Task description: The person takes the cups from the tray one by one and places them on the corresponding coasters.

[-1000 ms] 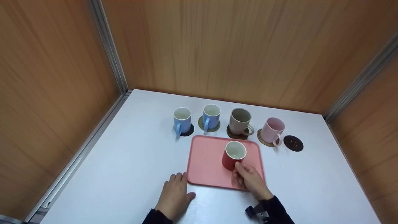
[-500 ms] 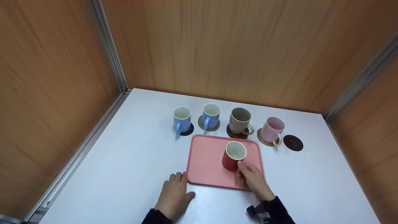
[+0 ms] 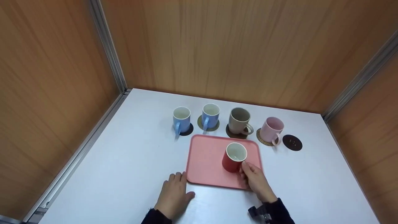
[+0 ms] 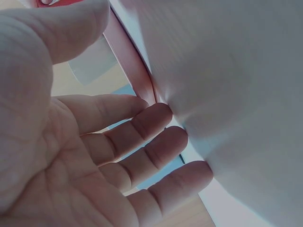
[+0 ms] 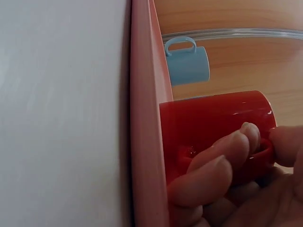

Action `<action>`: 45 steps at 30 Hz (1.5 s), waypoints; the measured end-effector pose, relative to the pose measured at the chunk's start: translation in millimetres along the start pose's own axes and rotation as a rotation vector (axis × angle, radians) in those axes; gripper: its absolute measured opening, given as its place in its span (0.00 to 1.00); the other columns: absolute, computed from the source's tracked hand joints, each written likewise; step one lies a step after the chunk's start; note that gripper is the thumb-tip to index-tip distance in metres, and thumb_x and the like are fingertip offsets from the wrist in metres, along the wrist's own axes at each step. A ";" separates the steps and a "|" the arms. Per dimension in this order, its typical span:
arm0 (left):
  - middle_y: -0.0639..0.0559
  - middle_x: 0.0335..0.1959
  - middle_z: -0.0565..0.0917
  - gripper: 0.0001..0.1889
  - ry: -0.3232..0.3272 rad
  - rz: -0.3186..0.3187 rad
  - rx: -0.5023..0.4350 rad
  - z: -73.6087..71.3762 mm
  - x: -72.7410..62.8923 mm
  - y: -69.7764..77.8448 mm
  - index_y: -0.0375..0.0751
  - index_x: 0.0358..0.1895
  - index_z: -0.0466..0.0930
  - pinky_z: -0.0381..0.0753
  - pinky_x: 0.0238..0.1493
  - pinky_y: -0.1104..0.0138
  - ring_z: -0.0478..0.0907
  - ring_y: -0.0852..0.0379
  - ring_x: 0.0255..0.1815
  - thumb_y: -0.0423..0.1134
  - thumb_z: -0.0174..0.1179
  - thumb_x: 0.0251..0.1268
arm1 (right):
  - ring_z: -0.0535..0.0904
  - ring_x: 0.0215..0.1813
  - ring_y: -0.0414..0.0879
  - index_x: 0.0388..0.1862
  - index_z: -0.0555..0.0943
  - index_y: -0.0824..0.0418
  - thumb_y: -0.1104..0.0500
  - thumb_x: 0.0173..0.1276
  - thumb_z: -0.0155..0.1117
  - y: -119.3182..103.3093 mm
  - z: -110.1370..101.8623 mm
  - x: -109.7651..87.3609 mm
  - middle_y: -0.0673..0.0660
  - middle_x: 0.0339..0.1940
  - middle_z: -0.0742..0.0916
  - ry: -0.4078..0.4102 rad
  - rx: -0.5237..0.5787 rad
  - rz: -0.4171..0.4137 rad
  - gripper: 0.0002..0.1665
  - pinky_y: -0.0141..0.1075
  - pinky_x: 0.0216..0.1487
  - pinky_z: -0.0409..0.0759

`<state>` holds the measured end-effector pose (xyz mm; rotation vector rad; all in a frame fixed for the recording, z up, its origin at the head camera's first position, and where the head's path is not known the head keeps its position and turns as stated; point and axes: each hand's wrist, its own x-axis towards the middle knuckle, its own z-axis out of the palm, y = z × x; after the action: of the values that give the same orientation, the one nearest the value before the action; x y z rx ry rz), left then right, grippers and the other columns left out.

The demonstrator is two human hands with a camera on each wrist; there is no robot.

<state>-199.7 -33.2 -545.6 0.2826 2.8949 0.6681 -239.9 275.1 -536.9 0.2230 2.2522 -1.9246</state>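
A red mug [image 3: 230, 162] with a pale inside stands on the pink tray [image 3: 205, 161], right of the tray's middle. My right hand [image 3: 255, 180] grips its handle, which shows between thumb and fingers in the right wrist view, where the red mug [image 5: 213, 118] lies sideways across the picture. At the tray's near left corner lies my left hand [image 3: 174, 194], palm down on the white table with fingers extended. The left wrist view shows its fingertips [image 4: 176, 137] on the tabletop, the index finger right at the tray's edge [image 4: 130, 61].
Behind the tray is a row of mugs on round coasters: two blue mugs [image 3: 182, 119] [image 3: 210, 115], a grey-brown mug [image 3: 238, 122] and a pink mug [image 3: 271, 130]. A bare dark coaster [image 3: 292, 142] lies at the row's right end. Wooden panels [image 3: 217, 46] enclose the table.
My right hand has shifted slightly to the right with the handle, and the red mug has turned a little on the tray. My left hand has stayed in place.
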 end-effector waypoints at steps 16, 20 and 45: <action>0.33 0.59 0.82 0.43 0.047 0.028 0.005 -1.8 -1.9 -0.4 0.26 0.74 0.71 0.82 0.57 0.42 0.78 0.39 0.61 0.54 0.73 0.67 | 0.71 0.28 0.45 0.33 0.73 0.61 0.42 0.89 0.46 1.1 -0.2 2.4 0.51 0.26 0.75 -0.033 0.075 -0.004 0.29 0.33 0.30 0.72; 0.32 0.59 0.82 0.43 0.045 0.038 0.000 -1.0 -1.9 -0.5 0.25 0.74 0.71 0.82 0.58 0.41 0.78 0.38 0.61 0.55 0.73 0.67 | 0.72 0.28 0.46 0.33 0.73 0.60 0.41 0.89 0.45 -0.2 -1.1 2.1 0.51 0.26 0.75 -0.040 0.092 0.016 0.29 0.35 0.30 0.75; 0.32 0.59 0.81 0.41 0.037 0.052 -0.019 -0.3 -3.0 -2.6 0.26 0.73 0.71 0.82 0.58 0.41 0.78 0.38 0.61 0.54 0.72 0.68 | 0.75 0.34 0.42 0.41 0.72 0.62 0.36 0.85 0.46 -48.6 -100.0 -5.9 0.49 0.30 0.77 0.259 0.188 -0.156 0.29 0.32 0.41 0.87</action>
<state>-197.2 -36.3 -546.2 0.3474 2.9235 0.7156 -248.1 366.3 -473.6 0.3499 2.3033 -2.3130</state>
